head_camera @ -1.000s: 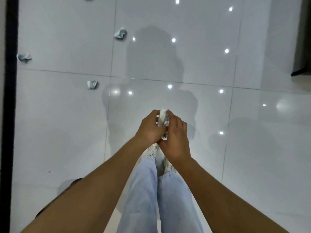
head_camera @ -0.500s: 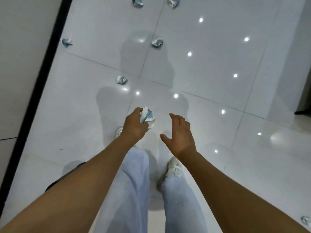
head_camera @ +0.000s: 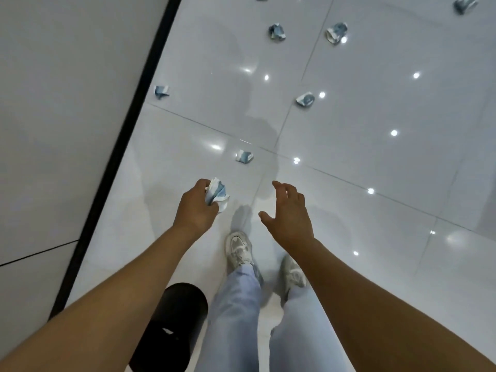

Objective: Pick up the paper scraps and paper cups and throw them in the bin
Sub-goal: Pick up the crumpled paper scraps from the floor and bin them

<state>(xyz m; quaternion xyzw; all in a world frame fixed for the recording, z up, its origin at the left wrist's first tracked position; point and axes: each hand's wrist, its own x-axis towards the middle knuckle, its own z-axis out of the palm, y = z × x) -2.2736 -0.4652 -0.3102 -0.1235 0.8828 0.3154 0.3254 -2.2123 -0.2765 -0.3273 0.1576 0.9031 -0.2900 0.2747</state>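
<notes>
I see one crumpled blue-white scrap (head_camera: 217, 195) held off the floor, six more scattered on the floor ahead, black bin (head_camera: 171, 323) below-left.

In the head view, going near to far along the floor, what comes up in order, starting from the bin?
Black bin → white shoe → crumpled paper gripped in the left hand → scrap near the tile joint → scrap by the black strip → far scrap.

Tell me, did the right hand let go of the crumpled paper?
Yes. The right hand has moved off the crumpled paper to the right and now hangs open, apart from it. The left hand alone grips it, above the white floor tiles.
</notes>
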